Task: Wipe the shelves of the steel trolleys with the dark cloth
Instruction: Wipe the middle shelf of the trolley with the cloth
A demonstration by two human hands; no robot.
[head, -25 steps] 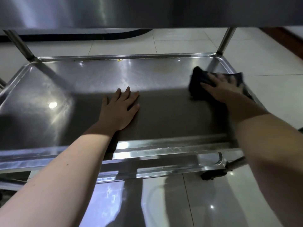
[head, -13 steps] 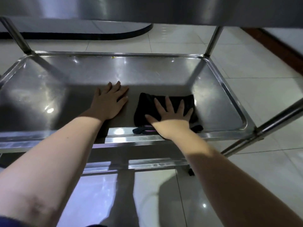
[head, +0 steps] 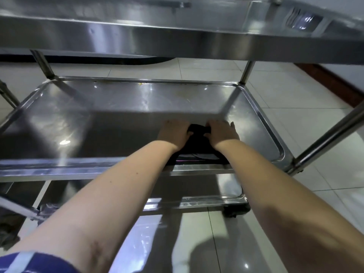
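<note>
The dark cloth (head: pixel 197 143) lies bunched on the right half of the steel trolley's middle shelf (head: pixel 94 125), near its front rim. My left hand (head: pixel 174 133) and my right hand (head: pixel 222 133) sit side by side on the cloth's far part. Their fingers curl down over the fabric and each thumb presses into it, so both hands grip it. The fingertips are hidden behind the knuckles. A thin pink-edged fold of the cloth shows at the shelf's front lip.
The trolley's top shelf (head: pixel 177 42) overhangs close above my hands. A lower shelf (head: pixel 197 202) and a black caster (head: pixel 234 211) sit below. Steel posts (head: pixel 327 138) stand at the corners. Glossy white floor tiles (head: pixel 295 107) surround the trolley.
My right hand slid the cloth from the far right corner to the front middle. My left hand left the bare shelf and joined it on the cloth, and both hands went from flat to curled.
</note>
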